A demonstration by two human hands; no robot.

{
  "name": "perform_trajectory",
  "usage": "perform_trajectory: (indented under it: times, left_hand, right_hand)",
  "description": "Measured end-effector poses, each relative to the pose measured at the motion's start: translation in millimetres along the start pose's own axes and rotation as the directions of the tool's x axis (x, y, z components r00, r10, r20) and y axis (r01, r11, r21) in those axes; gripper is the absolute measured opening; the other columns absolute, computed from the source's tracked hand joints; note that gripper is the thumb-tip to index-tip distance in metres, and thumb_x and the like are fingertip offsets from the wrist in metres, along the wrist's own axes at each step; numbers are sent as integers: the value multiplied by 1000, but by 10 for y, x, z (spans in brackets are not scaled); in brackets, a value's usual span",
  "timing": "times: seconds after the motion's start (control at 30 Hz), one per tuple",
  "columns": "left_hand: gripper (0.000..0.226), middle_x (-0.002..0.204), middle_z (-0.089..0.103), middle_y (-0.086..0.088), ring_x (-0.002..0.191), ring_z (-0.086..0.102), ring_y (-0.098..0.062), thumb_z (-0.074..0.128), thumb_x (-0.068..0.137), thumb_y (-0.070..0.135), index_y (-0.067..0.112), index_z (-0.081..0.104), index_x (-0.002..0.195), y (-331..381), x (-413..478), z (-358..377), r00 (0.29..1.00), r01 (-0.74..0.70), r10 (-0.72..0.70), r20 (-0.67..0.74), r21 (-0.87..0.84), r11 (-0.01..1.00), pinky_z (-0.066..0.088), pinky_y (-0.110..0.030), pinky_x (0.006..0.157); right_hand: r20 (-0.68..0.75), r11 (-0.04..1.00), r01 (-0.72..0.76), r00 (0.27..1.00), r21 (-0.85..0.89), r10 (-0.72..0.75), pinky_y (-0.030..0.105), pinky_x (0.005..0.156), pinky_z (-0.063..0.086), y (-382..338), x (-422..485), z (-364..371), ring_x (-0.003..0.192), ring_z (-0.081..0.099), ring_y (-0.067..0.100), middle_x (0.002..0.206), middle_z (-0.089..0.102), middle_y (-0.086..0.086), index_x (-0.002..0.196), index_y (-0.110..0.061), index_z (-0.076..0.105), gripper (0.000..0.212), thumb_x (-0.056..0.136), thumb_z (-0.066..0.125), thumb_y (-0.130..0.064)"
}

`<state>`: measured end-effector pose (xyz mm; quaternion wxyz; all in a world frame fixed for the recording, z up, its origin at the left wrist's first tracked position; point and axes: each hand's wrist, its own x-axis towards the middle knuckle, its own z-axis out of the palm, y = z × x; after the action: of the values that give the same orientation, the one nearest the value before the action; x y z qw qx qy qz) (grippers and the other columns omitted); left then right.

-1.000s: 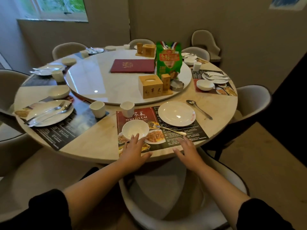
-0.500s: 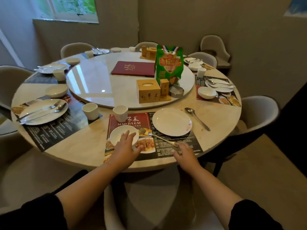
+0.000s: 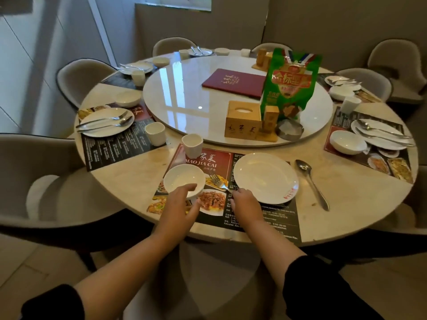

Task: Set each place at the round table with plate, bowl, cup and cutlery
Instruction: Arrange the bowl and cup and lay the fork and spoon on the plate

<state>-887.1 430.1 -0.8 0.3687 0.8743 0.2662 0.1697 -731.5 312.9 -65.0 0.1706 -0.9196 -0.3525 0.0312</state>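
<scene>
At the near place a white bowl [image 3: 182, 179] sits on the left of a printed placemat [image 3: 261, 218]. My left hand [image 3: 179, 206] holds its near rim, fingers over the edge and thumb beneath. A fork [image 3: 217, 181] lies between the bowl and a white plate [image 3: 265, 177], and my right hand [image 3: 245, 204] grips its handle end. A white cup [image 3: 192, 145] stands at the mat's far left corner. A spoon [image 3: 312, 183] lies on the bare table to the right of the plate.
The turntable [image 3: 189, 100] carries a red menu [image 3: 233, 82], a wooden tissue box [image 3: 242, 120], a green bag [image 3: 288, 88] and an ashtray [image 3: 290, 130]. Set places lie left [image 3: 106, 122] and right [image 3: 379, 135]. Grey chairs ring the table.
Both hands moved forward from the table's near edge. The left one reached the bowl's rim and the right one closed on the fork handle. My view shifted left and closer.
</scene>
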Motion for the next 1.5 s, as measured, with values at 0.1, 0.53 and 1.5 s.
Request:
perform_trajectory:
  times: [0.1,0.53,1.5]
  left_hand:
    - [25,101,62,7,91,59,-1,57,92,20,21,56,117,56,2,23,998,33,-28,62,-80,996,49,-14,78]
    - [26,71,64,-8,57,65,-17,64,88,25,0,61,93,342,723,954,730,641,-540,418,-146,754,56,-24,54]
    - [17,72,59,-14,39,60,-12,67,83,-1,-5,57,97,1007,1457,1459,756,643,-449,476,-416,642,52,-17,42]
  right_hand:
    - [-47,999,-37,998,11,37,32,73,44,26,-13,77,92,56,28,101,61,13,97,-2,65,17,91,49,-3]
    - [-233,892,-227,913,390,334,19,68,38,847,-237,-568,79,55,11,99,66,5,102,-8,68,17,89,60,-15]
    - [-154,799,-312,882,514,444,11,60,40,1356,211,-660,73,56,10,102,68,12,116,-4,65,27,93,51,-5]
